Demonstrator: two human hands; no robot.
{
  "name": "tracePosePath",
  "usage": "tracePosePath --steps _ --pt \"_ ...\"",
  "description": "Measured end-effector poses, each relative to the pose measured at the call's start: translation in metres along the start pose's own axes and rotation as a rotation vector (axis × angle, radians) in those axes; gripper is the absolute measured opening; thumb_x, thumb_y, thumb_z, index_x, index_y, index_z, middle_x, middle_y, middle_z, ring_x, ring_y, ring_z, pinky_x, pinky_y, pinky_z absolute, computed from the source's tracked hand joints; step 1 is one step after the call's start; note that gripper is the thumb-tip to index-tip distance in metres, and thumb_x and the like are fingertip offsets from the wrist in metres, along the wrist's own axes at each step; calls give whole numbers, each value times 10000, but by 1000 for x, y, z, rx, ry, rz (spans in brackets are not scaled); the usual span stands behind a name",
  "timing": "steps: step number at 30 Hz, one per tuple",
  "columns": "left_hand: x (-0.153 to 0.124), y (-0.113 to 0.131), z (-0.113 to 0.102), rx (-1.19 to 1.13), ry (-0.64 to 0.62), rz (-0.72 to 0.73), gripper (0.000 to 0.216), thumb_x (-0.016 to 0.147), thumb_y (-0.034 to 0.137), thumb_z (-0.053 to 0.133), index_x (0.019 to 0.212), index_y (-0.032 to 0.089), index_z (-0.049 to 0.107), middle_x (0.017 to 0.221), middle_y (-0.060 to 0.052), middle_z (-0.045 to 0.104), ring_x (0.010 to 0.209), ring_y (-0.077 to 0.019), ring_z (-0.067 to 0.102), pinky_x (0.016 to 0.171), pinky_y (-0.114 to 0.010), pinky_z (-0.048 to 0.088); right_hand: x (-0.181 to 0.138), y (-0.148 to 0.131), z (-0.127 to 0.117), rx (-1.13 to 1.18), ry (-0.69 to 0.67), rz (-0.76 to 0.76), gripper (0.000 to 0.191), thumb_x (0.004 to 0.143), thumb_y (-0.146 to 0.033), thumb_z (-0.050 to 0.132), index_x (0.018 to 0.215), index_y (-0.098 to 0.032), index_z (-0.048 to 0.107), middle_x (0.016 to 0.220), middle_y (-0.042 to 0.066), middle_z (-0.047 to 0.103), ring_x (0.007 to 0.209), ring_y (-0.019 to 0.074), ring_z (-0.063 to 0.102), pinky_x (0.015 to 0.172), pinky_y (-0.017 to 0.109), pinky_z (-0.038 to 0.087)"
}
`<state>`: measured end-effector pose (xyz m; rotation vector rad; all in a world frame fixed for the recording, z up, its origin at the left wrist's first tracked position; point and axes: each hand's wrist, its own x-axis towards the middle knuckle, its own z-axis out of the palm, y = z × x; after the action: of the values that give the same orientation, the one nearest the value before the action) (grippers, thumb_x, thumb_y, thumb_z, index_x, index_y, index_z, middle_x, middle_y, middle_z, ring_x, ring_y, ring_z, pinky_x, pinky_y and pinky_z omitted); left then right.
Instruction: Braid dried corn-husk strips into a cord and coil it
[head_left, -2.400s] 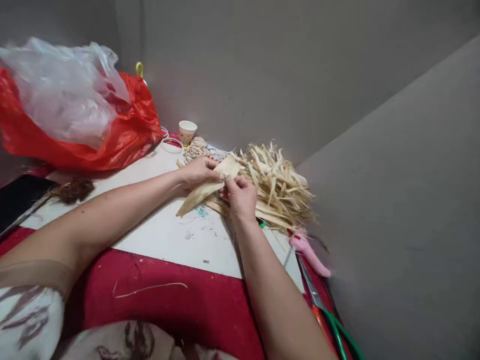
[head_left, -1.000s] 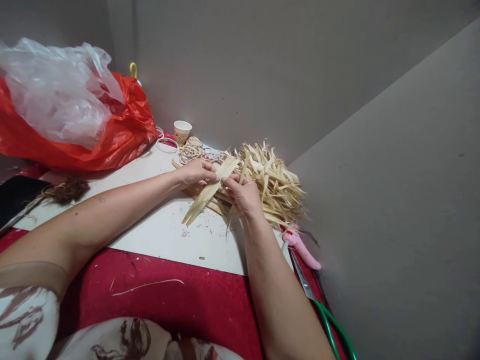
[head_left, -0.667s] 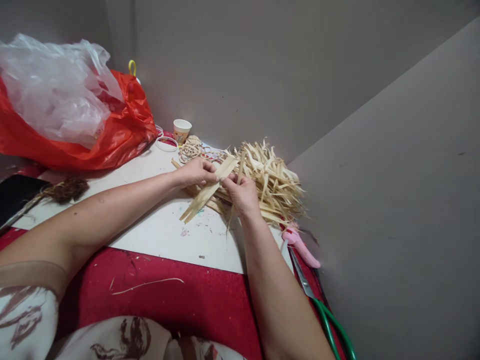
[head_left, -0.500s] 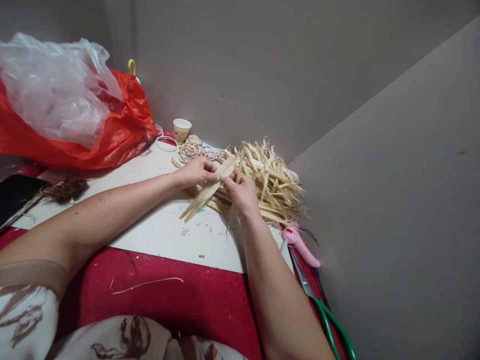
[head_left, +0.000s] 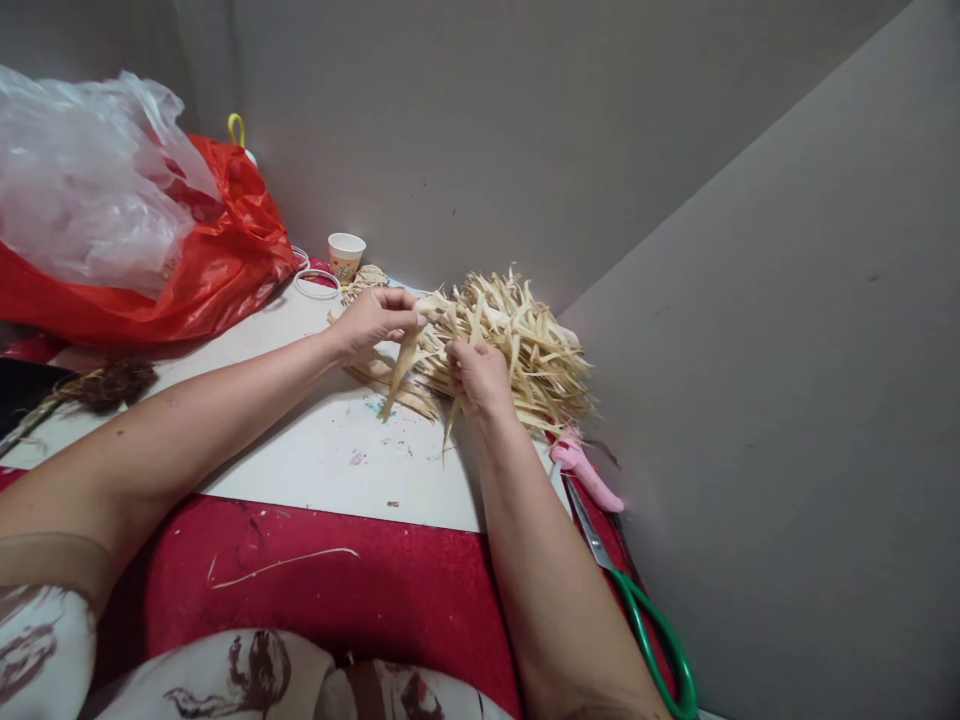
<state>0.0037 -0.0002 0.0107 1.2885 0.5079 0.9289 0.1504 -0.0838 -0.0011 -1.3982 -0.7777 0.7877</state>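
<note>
My left hand pinches the upper end of a pale dried husk strip that hangs down toward the white board. A short way to its right, my right hand is closed on a narrower husk strip whose tip points down at the board. Both hands are at the near edge of a heap of dried husk strips lying by the wall. More flat strips lie on the board under the hands.
A red plastic bag with a clear bag on it fills the left. A paper cup, white rings and coiled twine sit at the back. A pink tool and green-handled scissors lie at the right edge. Brown fibre bundle at left.
The wide husk piece held by both hands has been split; my hands have drawn apart, each with a strip. The left hand rose slightly, and the view shifted a little.
</note>
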Motion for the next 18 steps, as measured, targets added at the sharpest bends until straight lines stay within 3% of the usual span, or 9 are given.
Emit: tracePosePath --steps 2,4,6,8,11,14,16,18 --pt "2 -2 -3 -58 10 -43 153 623 146 764 669 134 619 640 30 612 614 -86 585 600 -221 496 -1 -4 1 224 -41 54 129 620 -168 600 590 -202 479 511 -75 462 449 64 384 391 179 274" --pt "2 -6 -4 -78 6 -96 162 645 154 771 690 137 615 625 28 601 591 -91 587 582 -233 511 -3 -9 4 410 -76 107 108 643 -170 609 662 -199 506 638 -35 597 567 92 551 472 186 429" --pt "3 -10 -5 -75 19 -138 162 664 153 777 700 136 619 596 35 579 536 -75 553 547 -222 502 -5 -13 6 537 -137 184 117 701 -197 612 704 -204 496 670 -26 623 624 109 608 541 214 507" --pt "5 -12 -6 -75 60 -169 168 678 138 772 672 137 604 555 47 549 474 -54 496 516 -207 485 -6 -19 4 616 -230 262 172 755 -206 606 688 -209 448 542 -73 499 484 70 506 469 174 458" --pt "10 -12 -11 -97 209 -178 211 686 93 736 610 144 546 507 48 530 434 -50 469 449 -177 419 -6 -36 -13 686 -333 284 181 791 -184 585 680 -197 442 455 -129 285 351 18 237 329 105 225" --pt "16 -12 -19 -130 311 -172 211 667 61 714 616 148 529 502 39 548 428 -59 481 413 -167 360 -8 -64 -40 773 -312 125 82 809 -201 550 742 -172 513 456 -139 281 340 3 178 308 101 112" --pt "17 -11 -22 -145 284 -182 200 654 59 714 635 149 536 505 38 554 424 -60 477 409 -168 345 -10 -79 -52 792 -246 -9 22 796 -177 546 780 -163 545 456 -140 298 332 -1 176 305 107 106" --pt "15 -10 -20 -148 203 -207 183 648 70 721 657 146 556 499 42 542 419 -57 465 414 -170 345 -13 -82 -53 691 -165 -65 77 749 -120 579 811 -166 573 466 -133 354 331 -1 200 305 114 122"
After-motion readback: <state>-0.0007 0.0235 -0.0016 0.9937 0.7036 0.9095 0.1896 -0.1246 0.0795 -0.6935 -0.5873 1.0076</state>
